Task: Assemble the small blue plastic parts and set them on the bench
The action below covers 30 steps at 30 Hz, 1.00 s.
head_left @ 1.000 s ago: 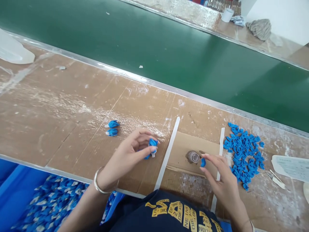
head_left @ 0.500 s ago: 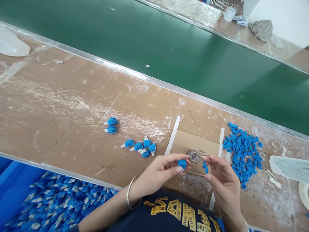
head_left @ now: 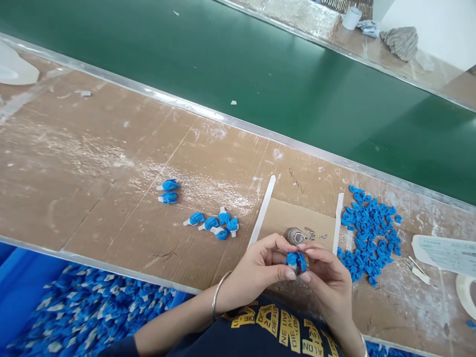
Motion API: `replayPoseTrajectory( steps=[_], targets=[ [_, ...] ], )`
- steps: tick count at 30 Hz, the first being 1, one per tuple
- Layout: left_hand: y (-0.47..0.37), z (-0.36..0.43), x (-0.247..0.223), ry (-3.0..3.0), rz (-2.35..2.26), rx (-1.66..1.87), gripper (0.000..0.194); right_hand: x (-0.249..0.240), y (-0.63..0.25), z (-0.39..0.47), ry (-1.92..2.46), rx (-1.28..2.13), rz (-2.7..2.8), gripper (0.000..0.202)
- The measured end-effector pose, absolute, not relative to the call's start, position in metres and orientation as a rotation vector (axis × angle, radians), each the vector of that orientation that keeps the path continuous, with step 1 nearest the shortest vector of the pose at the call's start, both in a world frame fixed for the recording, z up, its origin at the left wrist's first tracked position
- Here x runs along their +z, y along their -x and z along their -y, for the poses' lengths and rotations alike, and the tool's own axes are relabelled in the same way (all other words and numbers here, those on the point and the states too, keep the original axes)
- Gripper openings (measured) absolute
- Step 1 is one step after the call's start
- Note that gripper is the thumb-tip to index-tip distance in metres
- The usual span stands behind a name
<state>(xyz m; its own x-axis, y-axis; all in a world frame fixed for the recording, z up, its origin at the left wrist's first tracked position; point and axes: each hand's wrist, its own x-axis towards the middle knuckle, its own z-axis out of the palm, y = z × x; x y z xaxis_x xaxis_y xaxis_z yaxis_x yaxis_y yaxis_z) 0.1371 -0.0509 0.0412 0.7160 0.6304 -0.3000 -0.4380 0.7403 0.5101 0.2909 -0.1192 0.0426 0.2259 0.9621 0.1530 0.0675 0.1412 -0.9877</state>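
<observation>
Your left hand pinches a blue-and-white piece, your right hand a blue bit against it, near the jar. A blue heap lies at right.

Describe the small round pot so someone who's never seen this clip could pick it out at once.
On the brown worktop beside the long green strip, find two white strips. Between them lies a cardboard sheet, and the pot stands there just beyond the left hand and right hand. It is round and grey-brown, unlike the held blue pieces right in front.
</observation>
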Motion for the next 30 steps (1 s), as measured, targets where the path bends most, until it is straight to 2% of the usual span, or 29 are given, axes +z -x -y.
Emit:
replayPoseTrajectory(
  steps=[2, 6, 10, 14, 18, 20, 23, 27, 30],
  targets=[
    [-0.137, 0.051, 0.039, -0.426, -0.515, 0.610, 0.030, 0.043, -0.291, 0.118, 1.288, 0.744, 1.300, 0.019],
    [-0.140, 0.048, 0.032, -0.422, -0.613, 0.664, 0.036, 0.043, -0.289, 0.120, 1.339, 0.395, 1.696, 0.038],
    [-0.145, 0.050, 0.031, -0.458, -0.652, 0.702, 0.033, 0.045, -0.293, 0.127, 1.401, 0.350, 1.888, 0.050],
    [-0.142, 0.047, 0.041, -0.625, -0.606, 0.672, 0.031, 0.048, -0.319, 0.124, 1.384, 0.446, 1.886, 0.041],
    [-0.115, 0.015, 0.044, -1.381, -0.972, 0.826, 0.014, 0.032, -0.368, 0.115, 1.808, -0.075, 1.656, 0.017],
    [-0.092, -0.011, 0.037, -1.803, -1.312, 0.868, 0.014, 0.018, -0.389, 0.112, 1.943, -0.269, 1.666, 0.022],
    [-0.053, -0.045, 0.027, -2.127, -1.660, 0.729, 0.023, -0.002, -0.405, 0.112, 2.007, -0.403, 1.757, 0.028],
    [-0.016, -0.057, 0.023, -2.308, -1.807, 0.703, 0.023, -0.010, -0.407, 0.112, 2.004, -0.503, 1.823, 0.029],
    [-0.009, -0.046, 0.025, -2.341, -1.745, 0.722, 0.021, -0.005, -0.410, 0.112, 1.964, -0.506, 1.942, 0.033]
  ],
)
